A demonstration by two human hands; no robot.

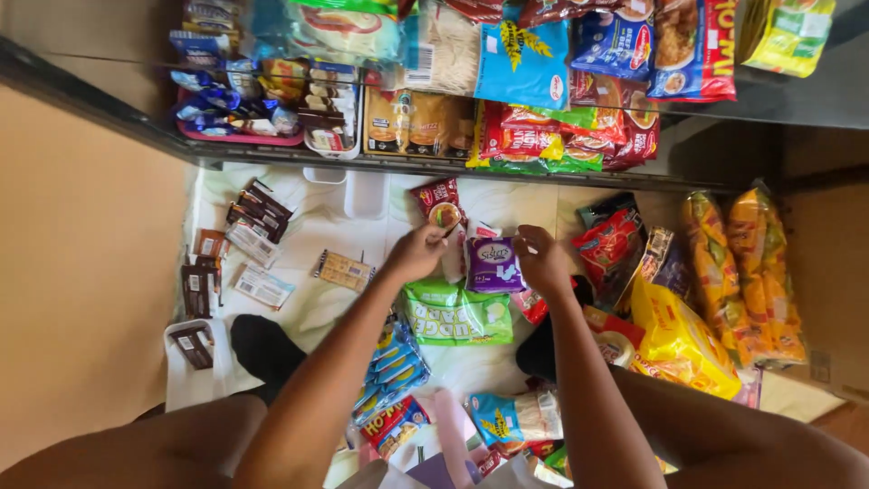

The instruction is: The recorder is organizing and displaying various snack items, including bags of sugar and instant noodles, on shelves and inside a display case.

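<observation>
My left hand (416, 252) is closed over a white packet just below a small red noodle packet (439, 204) on the white sheet (312, 299). My right hand (541, 263) rests on the right edge of a purple and white packet (493, 264), fingers curled on it. A green and white packet (455, 315) lies just below both hands. Both forearms reach up from the bottom of the view.
A glass shelf (706, 158) above holds red and green noodle packets (561, 136), biscuit boxes (416, 122) and blue packets. Chocolate bars (258, 213) lie at left, yellow and orange snack bags (742, 272) at right. Blue wrapped packs (394, 367) lie by my knees.
</observation>
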